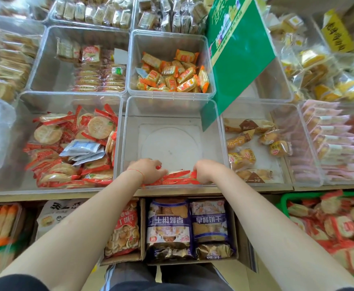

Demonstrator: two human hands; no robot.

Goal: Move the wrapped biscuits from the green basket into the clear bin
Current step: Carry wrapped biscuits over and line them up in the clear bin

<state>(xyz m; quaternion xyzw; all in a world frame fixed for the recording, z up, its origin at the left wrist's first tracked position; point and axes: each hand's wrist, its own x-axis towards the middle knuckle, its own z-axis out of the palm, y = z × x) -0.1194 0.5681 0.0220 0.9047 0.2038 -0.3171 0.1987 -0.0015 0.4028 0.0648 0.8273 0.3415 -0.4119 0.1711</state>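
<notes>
Wrapped biscuits (178, 177): a small stack of round biscuits in red-and-clear wrappers lies at the near wall of the clear bin, lower centre of the frame, held between your two hands.
Clear bin (172, 110): centre of the frame. Apart from the stack at its near wall, its floor is bare.
Left hand (147, 170): inside the bin at the near wall, fingers curled down onto the left end of the stack and touching the wrappers.
Right hand (205, 171): inside the bin, fingers curled over the right end of the same stack. Whether your grip is firm or already loosening cannot be told from this view.
Green basket (283, 199): lower right of the frame, partly cut off by the edge. It holds many more biscuits (340, 225) in the same red wrappers, piled loosely.
Progress: judged early. One handful is in the bin; most of the stock remains in the basket.
Remaining work: release this stack, return to the basket, and repeat until it is empty.
Neighbouring bin (67, 143): left of centre, stocked with similar red-wrapped round biscuits. Do not confuse it with the target bin.
Green sign (241, 59): upper right, its lower corner overhanging the target bin's far right corner. Keep your hands clear of it.
</notes>
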